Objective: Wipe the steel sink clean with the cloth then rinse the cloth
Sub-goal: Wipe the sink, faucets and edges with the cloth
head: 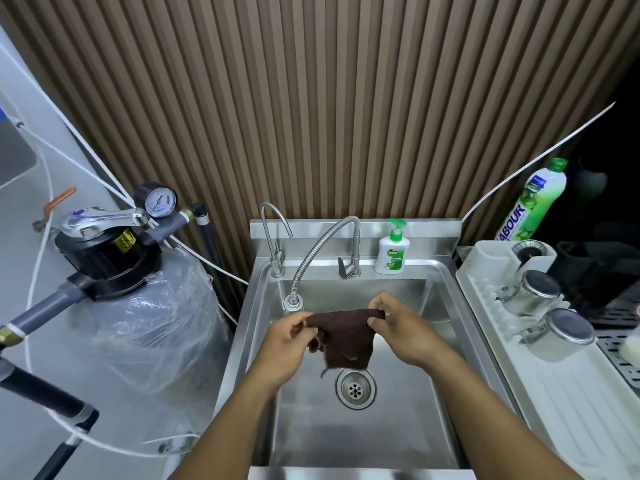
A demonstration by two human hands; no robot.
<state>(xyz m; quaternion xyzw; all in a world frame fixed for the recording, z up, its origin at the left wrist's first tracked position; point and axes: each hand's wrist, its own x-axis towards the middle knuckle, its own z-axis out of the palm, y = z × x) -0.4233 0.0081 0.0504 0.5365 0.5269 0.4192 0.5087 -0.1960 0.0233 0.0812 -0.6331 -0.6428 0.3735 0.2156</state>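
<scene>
- Cloth hangs spread between my two hands, over the sink and just behind the drain, so any drips fall onto the steel.
- My left hand pinches one upper corner and my right hand pinches the other. The hands are apart, keeping the top edge taut while the rest droops in loose folds.
- I judge I am opening it out to find a flat face, or to fold it into a pad, before wiping.
- The flexible spout curves down to the basin's back left, near my left hand. I see no water running, so rinsing looks not yet begun.
- The soap bottle stands on the back ledge and the drying rack sits to the right, both outside the basin I must wipe.
</scene>
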